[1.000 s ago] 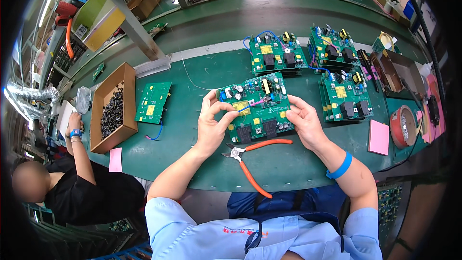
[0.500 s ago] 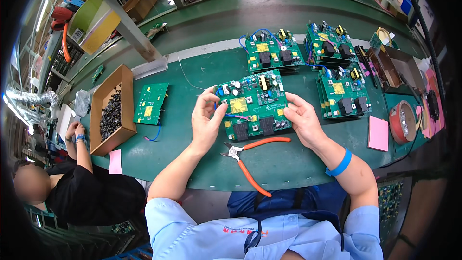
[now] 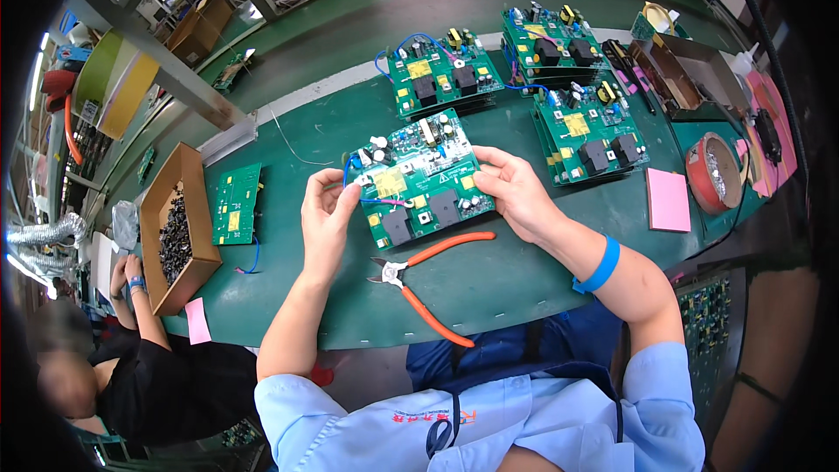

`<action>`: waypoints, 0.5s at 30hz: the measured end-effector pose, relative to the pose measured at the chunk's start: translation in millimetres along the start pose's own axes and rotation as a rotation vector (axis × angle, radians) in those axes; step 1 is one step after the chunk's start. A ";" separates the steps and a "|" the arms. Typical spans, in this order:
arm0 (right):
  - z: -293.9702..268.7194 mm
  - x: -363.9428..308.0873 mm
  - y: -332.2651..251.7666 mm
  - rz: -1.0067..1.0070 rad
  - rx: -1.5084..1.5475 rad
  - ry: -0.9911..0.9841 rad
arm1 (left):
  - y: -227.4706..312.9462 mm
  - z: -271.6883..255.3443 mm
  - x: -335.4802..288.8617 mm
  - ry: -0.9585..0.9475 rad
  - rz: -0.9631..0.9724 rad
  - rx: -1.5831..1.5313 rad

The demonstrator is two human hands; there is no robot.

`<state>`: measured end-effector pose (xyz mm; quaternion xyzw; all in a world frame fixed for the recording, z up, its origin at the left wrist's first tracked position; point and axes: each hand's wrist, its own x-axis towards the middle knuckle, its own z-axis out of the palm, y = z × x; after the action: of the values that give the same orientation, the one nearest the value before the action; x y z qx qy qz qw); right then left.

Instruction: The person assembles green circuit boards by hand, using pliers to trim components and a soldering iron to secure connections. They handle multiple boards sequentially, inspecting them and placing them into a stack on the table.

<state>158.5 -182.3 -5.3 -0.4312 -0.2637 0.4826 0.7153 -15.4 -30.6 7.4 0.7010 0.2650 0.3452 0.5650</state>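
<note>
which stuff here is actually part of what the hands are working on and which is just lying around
In hand:
- green circuit board, held by left hand and right hand
- blue wire, between the left fingers

Lying about:
- orange-handled cutters
- three more green boards
- bare green board
- cardboard box of black parts
- red tape roll
- pink notepad

Circuit board (image 3: 424, 182): glossy green lacquer, black plastic blocks, small metal cans
Cutters (image 3: 426, 282): bare grey metal jaws, smooth orange plastic grips, just below circuit board
Table mat (image 3: 489, 284): matt green rubbery sheet under circuit board
Carton (image 3: 156, 210): plain brown cardboard, rough and matt, well left of circuit board
Tape roll (image 3: 714, 173): glossy red plastic, well right of circuit board
Note pad (image 3: 669, 199): matt pink paper, right of circuit board
Wristband (image 3: 601, 266): smooth blue plastic
Sleeves (image 3: 297, 406): light blue woven cloth, matt
</note>
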 end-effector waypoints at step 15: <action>16.6 -14.4 -22.9 -1.008 -1.293 -0.065 | -0.6 -1.7 2.7 -0.253 -0.400 -0.595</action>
<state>150.2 -193.3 23.3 -0.5738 -0.6725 -0.1319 0.4484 -15.0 -27.4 7.5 0.4780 0.2129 0.2006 0.8282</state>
